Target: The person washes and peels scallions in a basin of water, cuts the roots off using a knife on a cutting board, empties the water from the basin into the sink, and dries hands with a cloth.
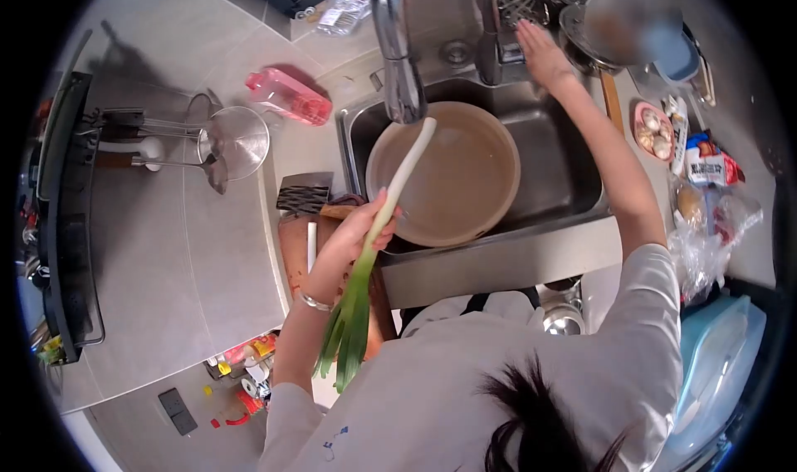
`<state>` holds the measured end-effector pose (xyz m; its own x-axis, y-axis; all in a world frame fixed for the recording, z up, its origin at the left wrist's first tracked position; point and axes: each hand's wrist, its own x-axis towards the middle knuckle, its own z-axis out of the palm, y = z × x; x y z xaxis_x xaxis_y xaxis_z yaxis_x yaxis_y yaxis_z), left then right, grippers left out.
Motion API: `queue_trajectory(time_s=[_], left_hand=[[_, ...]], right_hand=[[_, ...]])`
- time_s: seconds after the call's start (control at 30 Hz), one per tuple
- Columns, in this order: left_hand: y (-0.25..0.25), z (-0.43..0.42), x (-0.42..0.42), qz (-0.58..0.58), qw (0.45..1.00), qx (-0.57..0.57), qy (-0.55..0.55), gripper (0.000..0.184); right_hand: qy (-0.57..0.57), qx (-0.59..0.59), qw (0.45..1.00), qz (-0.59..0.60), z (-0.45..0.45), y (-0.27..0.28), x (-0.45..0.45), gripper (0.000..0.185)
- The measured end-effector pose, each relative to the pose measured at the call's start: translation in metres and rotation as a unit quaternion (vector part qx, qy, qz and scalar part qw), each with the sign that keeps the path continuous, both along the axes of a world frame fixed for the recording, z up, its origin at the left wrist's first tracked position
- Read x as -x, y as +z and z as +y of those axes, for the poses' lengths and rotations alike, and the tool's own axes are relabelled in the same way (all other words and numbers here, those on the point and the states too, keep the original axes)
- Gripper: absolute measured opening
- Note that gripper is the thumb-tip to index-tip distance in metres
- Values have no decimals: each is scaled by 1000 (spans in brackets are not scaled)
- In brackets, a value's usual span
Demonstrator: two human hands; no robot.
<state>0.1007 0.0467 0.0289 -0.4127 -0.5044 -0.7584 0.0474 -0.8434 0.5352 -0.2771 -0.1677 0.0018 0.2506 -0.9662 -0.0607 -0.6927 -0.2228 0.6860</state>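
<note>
My left hand (361, 229) is closed around the middle of a leek (409, 166). Its white end points up over the basin and its green leaves hang down beside my wrist. Below the white end, a round beige basin (501, 202) sits in the steel sink (554, 156). The tap's spout (404, 90) hangs above the basin's back edge, close to the leek's tip. My right hand (544, 59) is stretched out flat beside the tap's base and lever (491, 53); I cannot tell whether it touches the lever.
Left of the sink are a wooden cutting board (292, 244), a cleaver (305, 194) and a pink bottle (290, 96). Strainers (241, 144) hang on the left wall. At right stand a lidded pot (581, 40), a bowl of garlic (653, 132) and plastic bags (697, 239).
</note>
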Motion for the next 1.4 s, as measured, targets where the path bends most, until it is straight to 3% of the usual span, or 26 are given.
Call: queue_trajectory(time_s=[0.1,0.2,0.27,0.3,0.33,0.37,0.4,0.43,0.5,0.57,0.63,0.7,0.8,0.9,1.0,1.1,1.2,1.23,1.3,1.4], left_hand=[[-5,-13,7,-1,1000,-17,0,47],[-19,-27,9,34,999,-10,-8,47],[-27,-38,13,31,999,-18,-10,49],[-29,-44,17,22,999,-20,-12,49],[-32,-51,22,13,1000,-21,-14,49],[-34,-58,27,19,999,-25,-8,47],[-37,-64,32,23,999,-31,-3,44],[-39,-70,36,26,999,-36,0,41],[-61,-86,38,-11,998,-56,29,33],[-69,-97,43,-30,997,-38,66,28],[-68,-97,45,-31,993,12,115,24],[-47,-97,55,-29,996,13,87,24],[-44,-99,55,-17,998,-5,62,23],[-54,-104,52,17,999,-18,48,23],[-60,-105,62,-7,998,21,66,24],[-54,-108,68,-60,993,81,54,24],[-45,-112,68,-104,990,88,45,25],[-44,-112,68,-118,989,81,45,27],[-53,-112,66,-153,976,152,25,25],[-53,-106,69,-202,946,251,-15,27]], right_hand=[[-80,-44,994,-55,-21,-3,14,53],[-78,3,996,-37,-11,-12,9,53],[-50,42,985,-158,19,-20,-9,49],[-85,-57,940,-325,39,-4,-34,43],[-117,-152,857,-478,58,10,-55,38],[12,-72,707,-703,75,-34,-72,30],[40,-108,635,-764,93,-38,-101,29],[-33,-233,466,-853,108,-40,-131,29],[-113,-308,267,-906,125,-13,-175,23],[-186,-315,109,-924,114,-32,-212,26],[-228,-276,146,-922,109,-31,-227,29],[-229,-182,375,-879,105,-6,-225,31],[-48,-14,572,-819,93,-37,-211,41],[-23,292,599,-745,98,-71,-212,46],[-128,136,341,-921,110,-107,-228,44],[-232,-85,92,-965,149,-46,-219,41],[-236,-55,26,-970,170,-44,-230,42],[-250,-65,28,-966,177,-44,-234,41],[-277,-84,34,-957,186,-47,-240,40],[-286,-133,-21,-949,186,-71,-243,42]])
